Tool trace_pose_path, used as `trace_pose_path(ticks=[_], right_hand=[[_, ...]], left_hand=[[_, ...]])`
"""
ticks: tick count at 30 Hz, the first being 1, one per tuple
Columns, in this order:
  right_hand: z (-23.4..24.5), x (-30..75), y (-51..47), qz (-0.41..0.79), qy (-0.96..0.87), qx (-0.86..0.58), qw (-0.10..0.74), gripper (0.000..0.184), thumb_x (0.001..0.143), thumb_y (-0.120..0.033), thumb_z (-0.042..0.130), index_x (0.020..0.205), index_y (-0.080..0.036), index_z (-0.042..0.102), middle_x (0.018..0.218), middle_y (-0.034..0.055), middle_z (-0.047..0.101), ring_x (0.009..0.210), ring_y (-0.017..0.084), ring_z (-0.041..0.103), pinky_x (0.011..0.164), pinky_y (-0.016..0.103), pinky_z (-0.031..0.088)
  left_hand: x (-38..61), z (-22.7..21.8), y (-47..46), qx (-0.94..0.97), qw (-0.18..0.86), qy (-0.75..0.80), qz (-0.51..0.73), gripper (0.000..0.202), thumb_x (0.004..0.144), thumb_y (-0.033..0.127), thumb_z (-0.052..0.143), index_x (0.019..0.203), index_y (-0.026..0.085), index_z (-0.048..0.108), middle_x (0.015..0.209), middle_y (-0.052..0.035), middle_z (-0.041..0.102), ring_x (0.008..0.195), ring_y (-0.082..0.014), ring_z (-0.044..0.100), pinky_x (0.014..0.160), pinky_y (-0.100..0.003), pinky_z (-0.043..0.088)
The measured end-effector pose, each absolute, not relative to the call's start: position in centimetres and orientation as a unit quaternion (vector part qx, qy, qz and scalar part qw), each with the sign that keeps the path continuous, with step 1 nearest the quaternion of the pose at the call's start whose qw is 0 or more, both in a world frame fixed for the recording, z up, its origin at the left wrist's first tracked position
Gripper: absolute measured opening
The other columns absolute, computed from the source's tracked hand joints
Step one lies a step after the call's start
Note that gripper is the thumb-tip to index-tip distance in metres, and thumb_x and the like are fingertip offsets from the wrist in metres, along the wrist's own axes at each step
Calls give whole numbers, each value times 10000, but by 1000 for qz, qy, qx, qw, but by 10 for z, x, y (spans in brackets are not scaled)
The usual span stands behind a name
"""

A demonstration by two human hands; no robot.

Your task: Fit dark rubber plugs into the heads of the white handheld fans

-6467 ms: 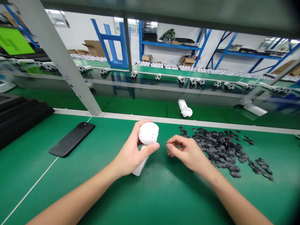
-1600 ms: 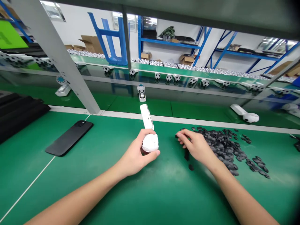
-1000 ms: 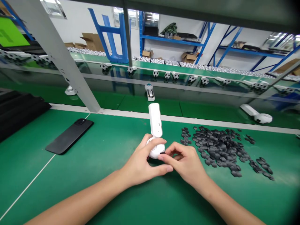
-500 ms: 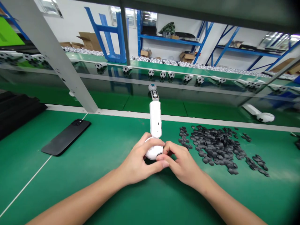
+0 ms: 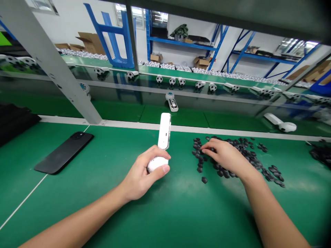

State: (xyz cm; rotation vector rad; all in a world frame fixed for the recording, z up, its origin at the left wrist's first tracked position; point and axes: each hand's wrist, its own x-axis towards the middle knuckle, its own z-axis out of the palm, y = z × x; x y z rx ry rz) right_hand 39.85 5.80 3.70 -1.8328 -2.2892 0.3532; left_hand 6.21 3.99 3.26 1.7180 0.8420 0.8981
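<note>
My left hand (image 5: 138, 177) is closed around the round head of a white hand-held device (image 5: 164, 131). Its flat handle points away from me, above the green table mat (image 5: 103, 193). My right hand (image 5: 224, 156) rests on the left edge of a pile of small black pieces (image 5: 258, 165). Its fingers are bent together with the tips down among the pieces, and what they pinch is hidden. A single black piece (image 5: 204, 179) lies loose just in front of the pile.
A black phone (image 5: 63, 151) lies face down at the left. A slanted grey post (image 5: 51, 65) rises behind it. Black trays (image 5: 12, 120) sit at the far left. More white devices (image 5: 172, 101) (image 5: 280, 123) lie on the conveyor beyond the table's white edge.
My right hand has left the device's head and moved right onto the pile of black pieces. My left hand has tilted the device slightly and drawn it a little left.
</note>
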Motion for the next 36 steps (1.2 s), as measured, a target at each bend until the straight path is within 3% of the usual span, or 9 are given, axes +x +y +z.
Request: trace_pose_path(ticks=[3, 6, 9, 11, 16, 20, 23, 29, 36], right_hand=[[34, 399, 58, 109, -771, -623, 78, 224, 986, -399, 604, 1015, -298, 802, 1066, 64, 772, 1016, 304, 727, 702, 348, 535], [31, 398, 59, 106, -767, -629, 70, 189, 939, -419, 676, 974, -285, 805, 1000, 63, 773, 992, 302, 728, 694, 341, 529], [32, 397, 59, 105, -759, -638, 70, 225, 974, -389, 620, 952, -263, 805, 993, 73, 774, 944, 291, 728, 694, 352, 529], [34, 396, 60, 103, -748, -649, 90, 285, 1004, -378, 561, 954, -246, 809, 1011, 87, 772, 871, 276, 727, 685, 366, 534], [35, 368, 55, 234, -688, -635, 261, 263, 946, -448, 661, 1013, -244, 813, 1041, 80, 790, 807, 255, 736, 675, 362, 596], [31, 320, 40, 458, -609, -557, 331, 292, 857, -500, 772, 902, -212, 790, 824, 50, 770, 737, 217, 711, 579, 294, 604], [29, 294, 29, 545, -584, -495, 343, 289, 828, -475, 807, 833, -191, 756, 763, 31, 725, 721, 182, 675, 551, 249, 586], [26, 286, 23, 560, -572, -497, 335, 278, 837, -460, 803, 850, -184, 772, 797, 36, 722, 730, 176, 661, 583, 250, 578], [18, 287, 26, 497, -595, -550, 309, 257, 813, -412, 831, 842, -161, 788, 736, 38, 739, 614, 158, 636, 586, 262, 535]], left_hand=[[62, 32, 41, 711, 493, 360, 348, 192, 972, 427, 634, 1060, 258, 657, 953, -13, 601, 692, -137, 492, 630, -258, 389], [61, 30, 45, 724, 478, 383, 317, 326, 977, 446, 627, 1276, 318, 624, 1024, -22, 626, 743, -158, 536, 675, -271, 437], [61, 27, 48, 729, 450, 400, 326, 761, 952, 416, 674, 1597, 408, 270, 1312, -68, 603, 940, -214, 602, 805, -323, 494], [62, 25, 50, 715, 446, 409, 350, 954, 925, 393, 713, 1637, 383, 79, 1427, -105, 548, 1047, -244, 614, 893, -367, 507], [67, 14, 49, 722, 408, 435, 351, 523, 931, 358, 686, 1393, 228, 478, 1354, -119, 596, 1213, -304, 591, 1035, -448, 474], [70, 5, 45, 738, 405, 433, 321, 411, 916, 374, 696, 1263, 210, 548, 1285, -118, 622, 1173, -313, 605, 943, -427, 519], [73, 5, 41, 747, 414, 413, 316, 313, 915, 295, 680, 1200, 223, 574, 1178, -82, 643, 1047, -266, 632, 883, -384, 525], [79, 19, 37, 762, 390, 399, 328, 309, 854, 126, 642, 1135, 246, 596, 1155, -40, 585, 1053, -225, 599, 908, -336, 500], [79, 20, 34, 777, 390, 422, 255, 426, 904, 190, 586, 1314, 263, 498, 1241, -85, 534, 1058, -263, 627, 937, -411, 522]])
